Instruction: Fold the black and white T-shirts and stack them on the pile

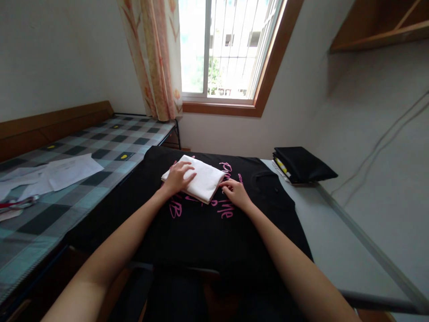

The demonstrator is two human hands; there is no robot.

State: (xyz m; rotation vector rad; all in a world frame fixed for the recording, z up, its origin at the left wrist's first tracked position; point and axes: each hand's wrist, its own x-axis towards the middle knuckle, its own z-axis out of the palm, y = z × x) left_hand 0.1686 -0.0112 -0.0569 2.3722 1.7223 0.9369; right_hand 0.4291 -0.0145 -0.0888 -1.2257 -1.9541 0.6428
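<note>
A white folded cloth lies on a black T-shirt with pink lettering, which is spread over the table. My left hand rests on the cloth's left part, its fingers spread across the top. At the cloth's right edge, the thumb and forefinger of my right hand come together in a pinch on the border. The other fingers of that hand are curled. Whether the cloth is one piece or several layers inside, I cannot tell.
To the left stands a bed with a checked cover, with loose papers on it. A black pouch lies at the table's far right, against the wall. Ahead are a curtain and a barred window; a wooden shelf hangs upper right.
</note>
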